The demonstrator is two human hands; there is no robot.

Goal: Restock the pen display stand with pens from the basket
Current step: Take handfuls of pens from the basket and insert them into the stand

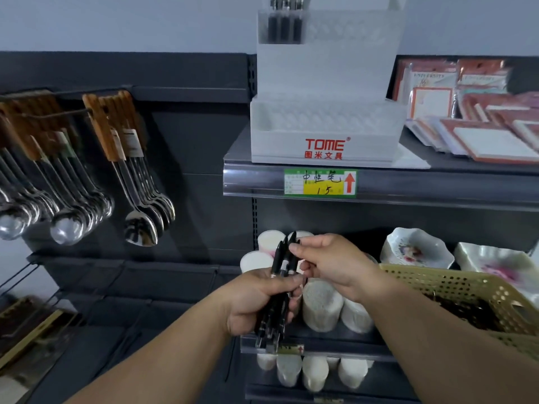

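Observation:
A white tiered pen display stand (326, 147) marked TOME stands on the upper shelf, with a few black pens (284, 24) in its top left slots. My left hand (256, 301) is closed around a bundle of black pens (277, 293), held upright in front of the lower shelf. My right hand (332, 263) pinches the top of one pen in that bundle between thumb and fingers. A yellow perforated basket (455, 287) hangs off my right forearm at the right; dark items lie inside it.
Spoons with wooden-card tags (137, 205) hang on hooks at the left. Red-framed notepads (481, 123) lie to the right of the stand. White cups (320, 304) and floral dishes (417, 249) fill the lower shelf. A green and yellow price tag (320, 182) marks the shelf edge.

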